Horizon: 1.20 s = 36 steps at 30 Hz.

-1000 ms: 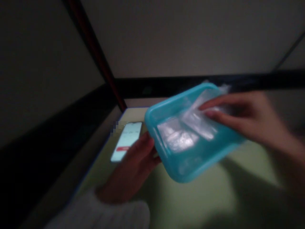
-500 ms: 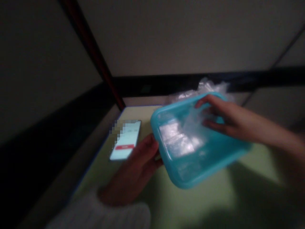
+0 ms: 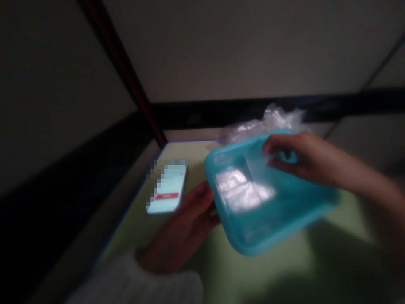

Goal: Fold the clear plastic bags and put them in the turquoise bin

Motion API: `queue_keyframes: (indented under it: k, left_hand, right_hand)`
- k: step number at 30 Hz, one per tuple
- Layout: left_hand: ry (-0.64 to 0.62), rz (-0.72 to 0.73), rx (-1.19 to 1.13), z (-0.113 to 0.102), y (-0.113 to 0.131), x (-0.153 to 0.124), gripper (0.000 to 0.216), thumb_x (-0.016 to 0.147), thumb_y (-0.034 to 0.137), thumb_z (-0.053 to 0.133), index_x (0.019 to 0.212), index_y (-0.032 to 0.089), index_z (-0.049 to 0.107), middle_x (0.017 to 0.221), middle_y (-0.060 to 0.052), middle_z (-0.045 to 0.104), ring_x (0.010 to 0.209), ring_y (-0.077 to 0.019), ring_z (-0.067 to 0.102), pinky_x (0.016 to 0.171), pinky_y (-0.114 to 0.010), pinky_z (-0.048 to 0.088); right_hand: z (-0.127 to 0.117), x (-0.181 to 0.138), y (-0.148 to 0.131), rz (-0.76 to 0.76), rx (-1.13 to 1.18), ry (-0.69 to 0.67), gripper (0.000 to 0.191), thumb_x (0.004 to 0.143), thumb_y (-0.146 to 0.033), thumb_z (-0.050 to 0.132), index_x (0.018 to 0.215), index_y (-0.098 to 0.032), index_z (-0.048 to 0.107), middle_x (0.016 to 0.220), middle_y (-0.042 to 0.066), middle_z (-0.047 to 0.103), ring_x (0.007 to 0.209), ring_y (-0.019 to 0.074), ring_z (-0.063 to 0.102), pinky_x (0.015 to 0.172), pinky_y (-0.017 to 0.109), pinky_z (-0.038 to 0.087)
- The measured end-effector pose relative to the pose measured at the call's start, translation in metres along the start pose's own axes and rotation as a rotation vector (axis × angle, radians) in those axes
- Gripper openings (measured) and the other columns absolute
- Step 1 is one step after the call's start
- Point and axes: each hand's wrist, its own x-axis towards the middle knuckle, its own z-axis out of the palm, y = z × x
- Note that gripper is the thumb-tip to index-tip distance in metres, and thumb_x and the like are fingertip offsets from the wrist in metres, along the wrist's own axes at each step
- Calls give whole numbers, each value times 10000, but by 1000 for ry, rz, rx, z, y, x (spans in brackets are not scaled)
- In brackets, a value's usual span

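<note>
My left hand (image 3: 193, 215) grips the left end of a turquoise plastic tray (image 3: 284, 228), thumb at the rim and fingers underneath. The tray is tilted toward me above the table. Flat, shiny clear plastic packets (image 3: 243, 190) lie in its left part. Over the tray's inside, my right hand (image 3: 292, 154) is closed in a pinch on a thin translucent plastic bag (image 3: 257, 166). Blur and dim light hide whatever the bag contains.
A lit phone (image 3: 169, 185) lies to the left on the pale green table (image 3: 193, 147), which has a blue edge. Crumpled clear plastic (image 3: 275, 118) is behind the tray. A wall (image 3: 237, 50) with a dark band rises at the back.
The tray has shifted slightly right and down. My right fingers have drawn closer together, and the translucent bag's straight edge now shows more distinctly below them.
</note>
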Motion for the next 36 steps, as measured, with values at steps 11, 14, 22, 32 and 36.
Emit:
queue_keyframes:
  k: [11,14,22,32,36]
  left_hand:
    - [-34,-30,18,-1,2,1,182,820,268,653,985,199,688,977,-54,681,853,-196,649,740,-293,520]
    - [-43,-40,29,-1,2,2,158,818,261,656,958,198,692,944,-48,683,823,-184,648,729,-284,520]
    - [-35,-53,45,-5,4,4,131,817,275,657,918,204,700,886,-36,684,758,-158,639,697,-262,525]
    - [-19,-43,53,-2,2,2,160,819,275,649,955,202,688,934,-55,683,823,-194,651,700,-275,521]
    - [-17,-50,60,-3,3,3,189,804,282,668,976,206,683,967,-53,679,829,-184,643,712,-272,525]
  right_hand:
    - [-6,-2,-2,-131,110,-172,177,862,-165,471,920,-208,633,956,35,667,882,192,616,780,307,457]
    - [-6,-5,-1,-169,118,-284,242,854,-119,457,957,-215,654,1012,33,666,940,197,609,821,312,453]
    - [20,-17,-10,-196,-85,-348,448,753,31,447,1071,-212,648,936,49,675,912,210,601,844,346,424]
    - [48,-20,6,-206,-187,-212,341,919,-85,391,1191,-153,586,1230,131,618,1086,237,595,911,366,451]
    - [45,-15,1,-168,-170,-290,257,934,-137,404,1033,-136,641,1058,136,680,918,249,648,809,366,480]
